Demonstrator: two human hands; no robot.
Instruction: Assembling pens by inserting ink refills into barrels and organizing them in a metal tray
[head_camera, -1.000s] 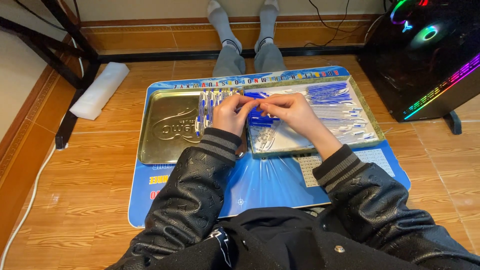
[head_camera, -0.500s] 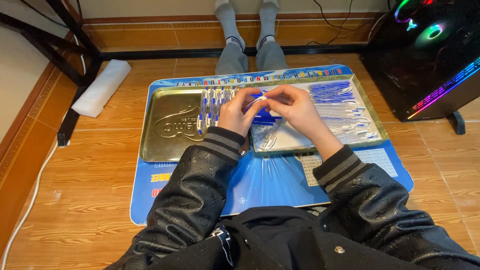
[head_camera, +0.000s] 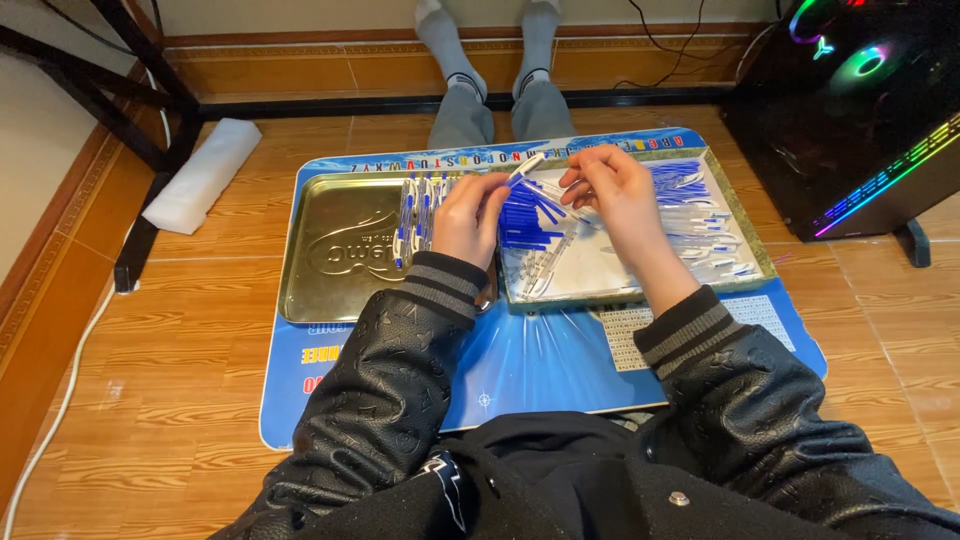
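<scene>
- Blue and white plastic fills the scene — your left hand (head_camera: 468, 218) pinches a white pen (head_camera: 524, 168) between thumb and fingertips, its tip slanting up and to the right, above the seam between the two trays.
- Your right hand (head_camera: 612, 190) hovers just beside that pen, fingers curled in toward it; you cannot tell whether they touch it or grip anything.
- Under both hands lies a heap of blue pen parts (head_camera: 528, 218) in the left part of the right-hand tray (head_camera: 752, 236).
- Further right in that tray sit clear pen barrels with blue ends (head_camera: 700, 215), spread in loose rows.
- The gold metal tray (head_camera: 330, 262) to the left carries a short row of finished pens (head_camera: 418, 205) along its right edge — just beside your left hand.
- Both trays rest on a blue mat (head_camera: 540, 365) on the wooden floor (head_camera: 160, 360).
- A white foam block (head_camera: 202, 174) lies well apart, at the far left.
</scene>
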